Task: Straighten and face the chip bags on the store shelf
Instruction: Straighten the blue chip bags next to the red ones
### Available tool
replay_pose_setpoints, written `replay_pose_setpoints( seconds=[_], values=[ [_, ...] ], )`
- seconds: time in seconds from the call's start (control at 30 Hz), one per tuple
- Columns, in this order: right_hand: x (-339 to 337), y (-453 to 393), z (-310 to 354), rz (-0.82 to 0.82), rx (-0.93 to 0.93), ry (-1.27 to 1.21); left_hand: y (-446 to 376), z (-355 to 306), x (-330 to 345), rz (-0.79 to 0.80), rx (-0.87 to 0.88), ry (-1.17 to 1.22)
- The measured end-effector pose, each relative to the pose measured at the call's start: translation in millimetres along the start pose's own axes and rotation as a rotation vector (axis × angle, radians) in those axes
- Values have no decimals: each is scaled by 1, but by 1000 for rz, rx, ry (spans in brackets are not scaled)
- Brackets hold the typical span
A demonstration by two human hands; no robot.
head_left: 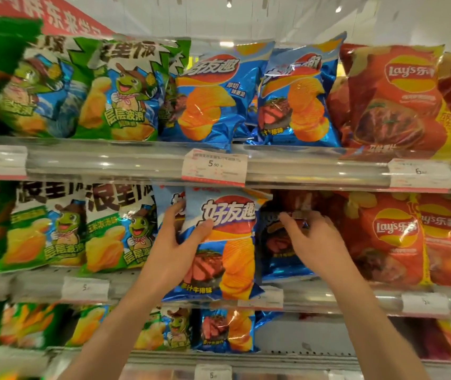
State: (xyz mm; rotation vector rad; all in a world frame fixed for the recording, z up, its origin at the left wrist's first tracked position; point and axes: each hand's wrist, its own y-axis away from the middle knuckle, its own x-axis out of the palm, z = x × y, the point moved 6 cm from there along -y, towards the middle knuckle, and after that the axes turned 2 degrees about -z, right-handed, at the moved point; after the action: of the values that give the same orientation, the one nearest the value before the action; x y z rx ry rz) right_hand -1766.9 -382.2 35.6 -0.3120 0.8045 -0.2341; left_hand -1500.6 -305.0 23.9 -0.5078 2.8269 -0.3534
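A blue steak-flavour chip bag (225, 244) stands upright at the front of the middle shelf (328, 301), its face towards me. My left hand (176, 241) grips its upper left side, thumb across the front. Just to its right a second blue bag (280, 256) sits further back in shadow, and my right hand (310, 235) holds its top edge with curled fingers. Another blue bag (168, 205) shows behind my left hand.
Green cartoon-turtle bags (117, 229) fill the shelf to the left, red Lay's bags (391, 237) to the right. The upper shelf (109, 160) holds green, blue and red bags, with price tags (214, 167) on the rail. A lower shelf carries more bags (227, 329).
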Motion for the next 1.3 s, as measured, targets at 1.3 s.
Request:
replay_pose_setpoints(
  seconds=[1.3],
  values=[
    [50,-16,1,149,-47,-404,0,8,-14,-130,15,5]
  ],
)
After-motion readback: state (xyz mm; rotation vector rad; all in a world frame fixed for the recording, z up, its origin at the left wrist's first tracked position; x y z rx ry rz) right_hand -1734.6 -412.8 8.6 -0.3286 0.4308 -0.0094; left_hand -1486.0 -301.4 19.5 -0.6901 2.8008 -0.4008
